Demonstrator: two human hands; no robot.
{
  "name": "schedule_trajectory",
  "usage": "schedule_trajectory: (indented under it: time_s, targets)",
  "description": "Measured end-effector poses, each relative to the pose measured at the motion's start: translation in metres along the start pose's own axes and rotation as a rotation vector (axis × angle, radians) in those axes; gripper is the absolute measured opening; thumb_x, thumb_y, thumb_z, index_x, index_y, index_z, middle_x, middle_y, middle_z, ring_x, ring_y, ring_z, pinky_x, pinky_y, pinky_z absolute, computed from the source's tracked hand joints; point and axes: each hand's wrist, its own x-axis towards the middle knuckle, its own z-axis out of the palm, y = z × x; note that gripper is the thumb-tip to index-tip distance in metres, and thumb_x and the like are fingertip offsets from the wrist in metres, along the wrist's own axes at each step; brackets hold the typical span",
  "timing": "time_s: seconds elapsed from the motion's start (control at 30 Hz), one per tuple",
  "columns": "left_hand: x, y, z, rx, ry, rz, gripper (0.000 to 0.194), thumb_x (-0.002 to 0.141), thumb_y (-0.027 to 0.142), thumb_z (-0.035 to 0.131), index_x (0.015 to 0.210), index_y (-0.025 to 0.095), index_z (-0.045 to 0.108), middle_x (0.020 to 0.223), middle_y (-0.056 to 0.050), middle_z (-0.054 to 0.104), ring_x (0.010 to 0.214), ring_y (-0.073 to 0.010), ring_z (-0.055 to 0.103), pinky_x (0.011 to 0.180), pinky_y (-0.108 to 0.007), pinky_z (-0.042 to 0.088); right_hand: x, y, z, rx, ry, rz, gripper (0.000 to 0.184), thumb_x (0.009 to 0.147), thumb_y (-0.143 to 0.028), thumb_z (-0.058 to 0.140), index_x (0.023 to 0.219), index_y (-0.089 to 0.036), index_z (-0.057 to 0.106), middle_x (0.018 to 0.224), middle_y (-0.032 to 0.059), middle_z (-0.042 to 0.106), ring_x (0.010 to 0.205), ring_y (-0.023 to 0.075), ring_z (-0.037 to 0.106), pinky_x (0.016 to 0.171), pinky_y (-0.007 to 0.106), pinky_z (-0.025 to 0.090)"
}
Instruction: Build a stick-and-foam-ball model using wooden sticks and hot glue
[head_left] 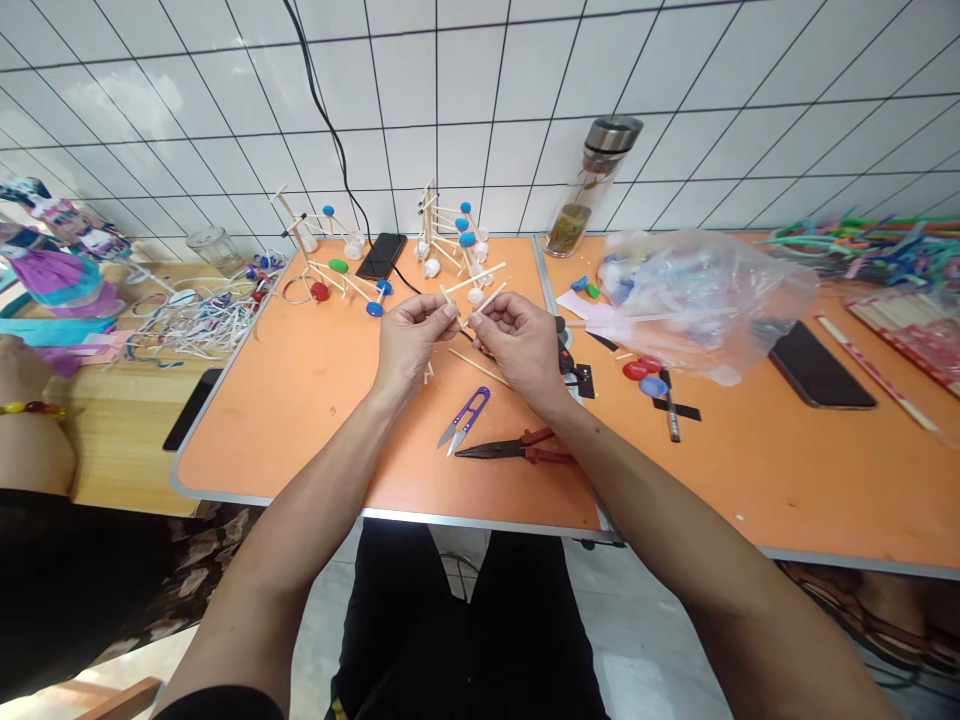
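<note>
My left hand (412, 342) pinches a short wooden stick (450, 298) between thumb and fingertips. My right hand (521, 345) grips a small assembly of thin wooden sticks (486, 290), whose ends cross close to the left hand's fingers. Exactly how the sticks join is hidden by my fingers. Another loose stick (478, 367) lies on the orange table (300, 420) just below my hands. Purple-handled thread snips (465, 420) and red-handled pliers (514, 448) lie nearer my body.
Two stick models with blue caps (446, 235) stand at the table's back, beside a phone (382, 256) and a glass bottle (592, 190). A plastic bag (705, 305) lies to the right. A co-worker's forearm (30, 410) with a beaded bracelet is at far left.
</note>
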Motion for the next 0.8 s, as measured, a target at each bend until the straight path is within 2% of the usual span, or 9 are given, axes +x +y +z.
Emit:
schedule_trajectory:
  time_s: [0.17, 0.4, 0.8]
  targets:
    - [0.0002, 0.0000, 0.0000, -0.008, 0.000, -0.001, 0.043, 0.064, 0.046, 0.106, 0.082, 0.017, 0.081, 0.072, -0.001, 0.075, 0.067, -0.0110, 0.071, 0.069, -0.024, 0.062, -0.0004, -0.0007, 0.0007, 0.019, 0.003, 0.000, 0.025, 0.086, -0.041, 0.088, 0.084, -0.024, 0.069, 0.074, -0.0037, 0.068, 0.058, 0.0110, 0.060, 0.059, 0.027, 0.059]
    - [-0.0008, 0.0012, 0.0010, 0.009, 0.012, -0.011, 0.036, 0.070, 0.041, 0.105, 0.082, 0.018, 0.079, 0.073, 0.000, 0.075, 0.067, -0.0112, 0.071, 0.070, -0.025, 0.062, -0.0004, 0.0004, 0.0005, -0.021, 0.009, 0.018, 0.035, 0.087, -0.053, 0.091, 0.084, -0.025, 0.068, 0.073, -0.0032, 0.067, 0.062, 0.0128, 0.062, 0.061, 0.028, 0.060]
    - [-0.0001, 0.0002, 0.0004, -0.010, -0.001, -0.003, 0.042, 0.064, 0.045, 0.107, 0.081, 0.017, 0.080, 0.072, -0.001, 0.076, 0.066, -0.0106, 0.070, 0.068, -0.023, 0.061, 0.0003, 0.0022, -0.0001, -0.001, 0.004, -0.004, 0.035, 0.087, -0.052, 0.091, 0.084, -0.025, 0.069, 0.074, -0.0038, 0.066, 0.060, 0.0122, 0.062, 0.062, 0.029, 0.062]
